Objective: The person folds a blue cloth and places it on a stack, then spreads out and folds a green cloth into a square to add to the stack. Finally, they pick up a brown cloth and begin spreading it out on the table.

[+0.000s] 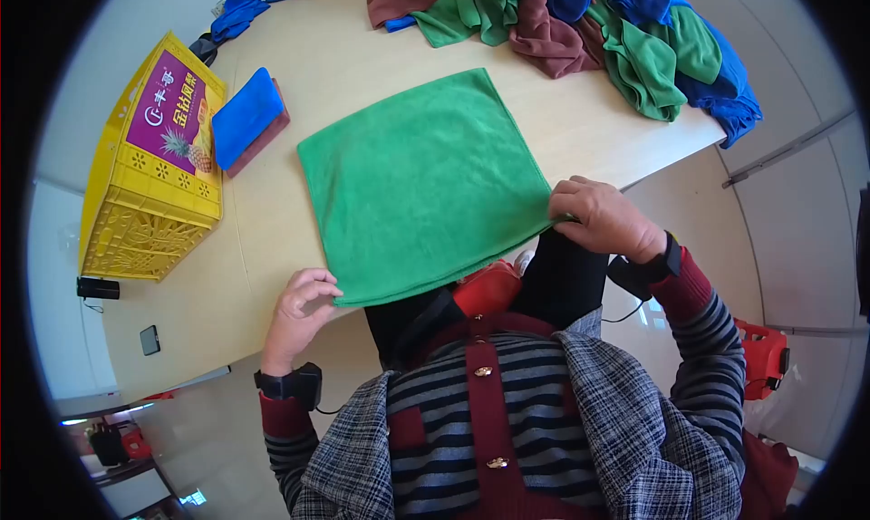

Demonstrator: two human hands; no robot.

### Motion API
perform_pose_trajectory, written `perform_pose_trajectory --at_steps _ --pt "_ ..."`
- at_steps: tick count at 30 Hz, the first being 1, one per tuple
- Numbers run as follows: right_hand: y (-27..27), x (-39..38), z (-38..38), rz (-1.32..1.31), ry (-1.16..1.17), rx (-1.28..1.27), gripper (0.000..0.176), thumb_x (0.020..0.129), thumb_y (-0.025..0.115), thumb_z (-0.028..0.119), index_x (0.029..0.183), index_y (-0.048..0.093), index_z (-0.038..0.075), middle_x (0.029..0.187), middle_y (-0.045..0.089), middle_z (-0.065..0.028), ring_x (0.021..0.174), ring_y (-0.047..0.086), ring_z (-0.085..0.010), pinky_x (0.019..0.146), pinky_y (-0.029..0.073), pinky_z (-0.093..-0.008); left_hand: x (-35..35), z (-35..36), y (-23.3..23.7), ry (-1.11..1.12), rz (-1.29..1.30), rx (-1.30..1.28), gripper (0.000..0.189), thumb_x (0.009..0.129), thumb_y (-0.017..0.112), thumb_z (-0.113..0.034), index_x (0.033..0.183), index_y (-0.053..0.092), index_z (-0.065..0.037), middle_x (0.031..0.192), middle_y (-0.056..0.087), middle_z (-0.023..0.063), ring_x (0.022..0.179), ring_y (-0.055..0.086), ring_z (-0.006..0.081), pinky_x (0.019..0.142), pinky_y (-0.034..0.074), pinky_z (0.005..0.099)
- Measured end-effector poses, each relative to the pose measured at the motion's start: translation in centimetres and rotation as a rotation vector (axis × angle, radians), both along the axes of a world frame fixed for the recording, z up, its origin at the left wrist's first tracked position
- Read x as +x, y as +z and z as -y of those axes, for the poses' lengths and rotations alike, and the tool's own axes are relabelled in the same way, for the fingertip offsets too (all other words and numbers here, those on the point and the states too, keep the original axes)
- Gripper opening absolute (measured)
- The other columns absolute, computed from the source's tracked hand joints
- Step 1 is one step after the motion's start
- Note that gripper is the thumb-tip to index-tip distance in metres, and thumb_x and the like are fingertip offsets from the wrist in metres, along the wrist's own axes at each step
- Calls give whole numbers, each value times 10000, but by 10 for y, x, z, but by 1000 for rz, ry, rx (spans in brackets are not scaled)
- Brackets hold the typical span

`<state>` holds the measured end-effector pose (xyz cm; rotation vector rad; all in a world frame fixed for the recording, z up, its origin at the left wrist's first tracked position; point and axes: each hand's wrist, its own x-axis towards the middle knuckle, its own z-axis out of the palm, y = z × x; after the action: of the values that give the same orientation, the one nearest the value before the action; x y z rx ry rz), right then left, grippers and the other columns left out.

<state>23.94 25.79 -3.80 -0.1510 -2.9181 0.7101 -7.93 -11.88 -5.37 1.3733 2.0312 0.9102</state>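
A green cloth [417,176] lies spread in a doubled layer on the light wooden table, its near edge hanging a little past the table's front edge. My left hand [304,307] pinches the cloth's near left corner between thumb and fingers. At the near right corner, my right hand [598,216] grips the cloth, with the fingers curled over it. Left of the green cloth, a folded blue cloth [246,117] rests on a folded brown cloth [259,149].
A yellow plastic crate [154,212] with a purple pineapple label stands on the table's left side. A heap of crumpled green, blue and brown cloths [589,40] covers the far right. Near the left edge lie a small dark flat object [149,341] and a black cylinder [98,289].
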Motion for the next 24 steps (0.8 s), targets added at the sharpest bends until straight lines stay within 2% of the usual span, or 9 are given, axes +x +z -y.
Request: perform_pose_trajectory --at_steps 5,7,9,10,11,12,16,22,24 --pt "20 -26 -14 90 -59 -272 121 903 671 169 976 689 73 1000 684 -122 945 669 -320 801 547 -425 -39 -20 12 -28 69 -28 197 867 660 36 1054 698 -12 1188 654 97 1155 621 245 1031 471 337" --pt "16 -60 -7 -64 -107 -119 241 952 677 183 1144 655 39 1183 671 -153 1083 652 -329 914 524 -415 -57 -52 -6 116 -108 180 287 910 667 -40 1194 666 -3 1307 638 136 1243 600 272 1064 461 365" --pt "-21 -103 5 -193 -129 115 449 995 636 316 1338 571 34 1416 562 -193 1307 545 -362 1067 455 -452 -62 -87 -17 88 -474 169 477 955 666 -175 1399 554 -42 1489 522 160 1395 485 315 1154 384 446" --pt "-28 -123 20 -77 -151 199 570 1010 585 402 1439 482 41 1518 455 -196 1402 437 -374 1137 376 -479 -60 -103 -24 87 -480 172 477 955 666 -175 1399 554 -42 1489 522 160 1395 485 315 1154 384 446" --pt "-34 -140 33 41 -172 279 691 1025 533 489 1539 393 48 1619 348 -199 1497 329 -386 1207 297 -506 -56 -117 -31 85 -667 74 553 975 643 -260 1469 485 -67 1558 436 160 1451 403 330 1186 323 491" --pt "-41 -151 38 35 -174 276 691 1025 533 489 1539 393 48 1619 348 -199 1497 329 -386 1207 297 -506 -55 -124 -38 81 -852 -28 632 996 620 -346 1538 416 -92 1626 349 160 1506 320 344 1218 262 535" --pt "-64 -181 30 195 -105 355 810 1018 401 621 1607 302 73 1676 258 -176 1550 215 -391 1233 207 -553 -61 -128 -64 36 -832 -110 702 1021 553 -450 1597 323 -121 1667 266 150 1543 229 352 1231 188 586" --pt "-76 -144 -56 108 -303 364 822 1007 411 636 1603 311 80 1662 289 -170 1545 229 -378 1234 214 -529 -68 -120 -62 36 -813 -174 676 1052 469 -465 1608 304 -118 1676 242 159 1556 199 335 1244 166 542" --pt "-61 -130 -74 234 -441 333 777 1027 439 585 1589 324 61 1646 309 -192 1537 250 -384 1240 217 -517 -67 -122 -61 33 -833 -171 674 1051 467 -479 1605 313 -127 1674 248 157 1553 209 334 1242 174 539"
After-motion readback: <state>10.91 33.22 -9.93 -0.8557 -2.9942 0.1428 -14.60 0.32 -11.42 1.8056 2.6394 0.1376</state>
